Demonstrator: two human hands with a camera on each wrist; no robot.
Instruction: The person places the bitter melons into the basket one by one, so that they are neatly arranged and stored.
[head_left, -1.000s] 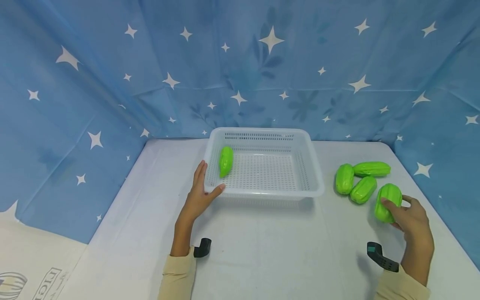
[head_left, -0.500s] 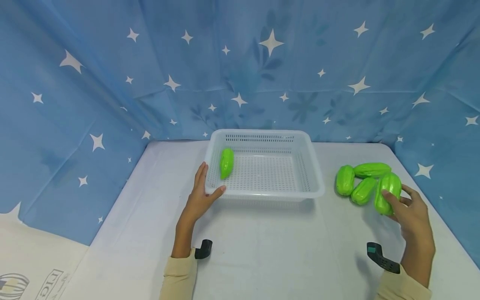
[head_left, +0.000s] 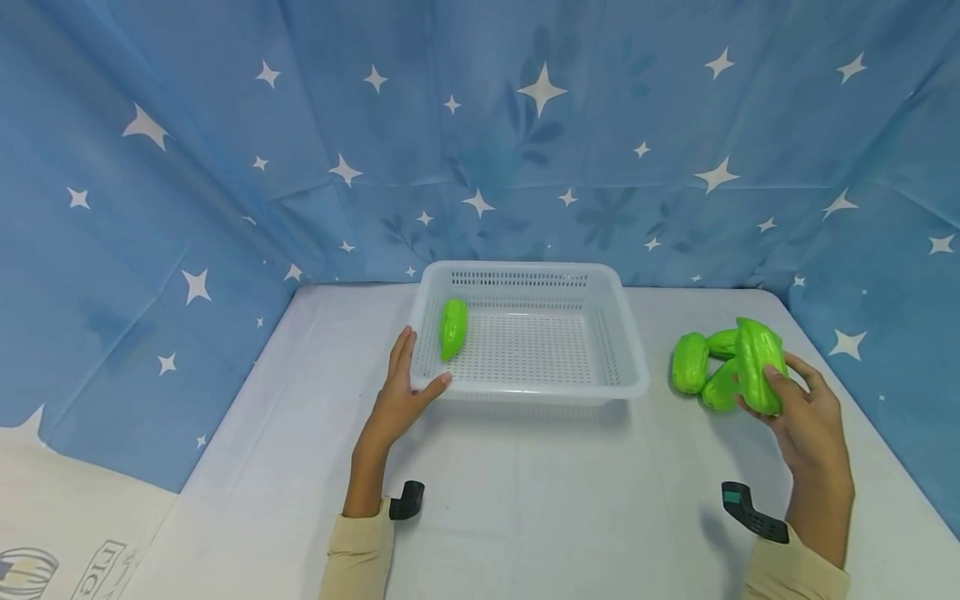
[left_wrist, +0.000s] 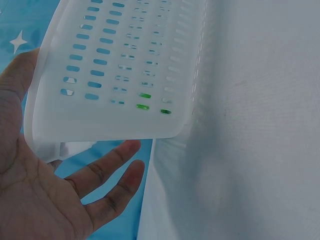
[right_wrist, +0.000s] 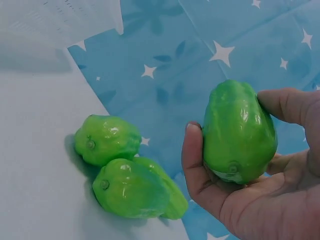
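My right hand [head_left: 813,425] holds a ribbed green vegetable [head_left: 757,358] between thumb and fingers, above the right side of the table. In the right wrist view the hand [right_wrist: 280,200] has its fingers curled round the vegetable [right_wrist: 240,135]. Just beyond it lie a rounded green one [head_left: 689,363] and two others, partly covered in the head view. The left hand [head_left: 393,404] touches the near left corner of a white perforated basket [head_left: 525,390], thumb and fingers spread. In the left wrist view, that hand [left_wrist: 45,200] is beside the basket wall [left_wrist: 115,120], fingers extended.
Inside the basket, one green vegetable [head_left: 453,329] lies at the left. The white-covered table [head_left: 525,492] reaches a blue star-patterned curtain [head_left: 480,125] behind the basket and along both sides. Printed pale cloth [head_left: 90,517] shows at the lower left.
The right hand has lifted its vegetable away from the near right, moving it left and farther back over the others and tilting it. The left hand stays at the basket corner.
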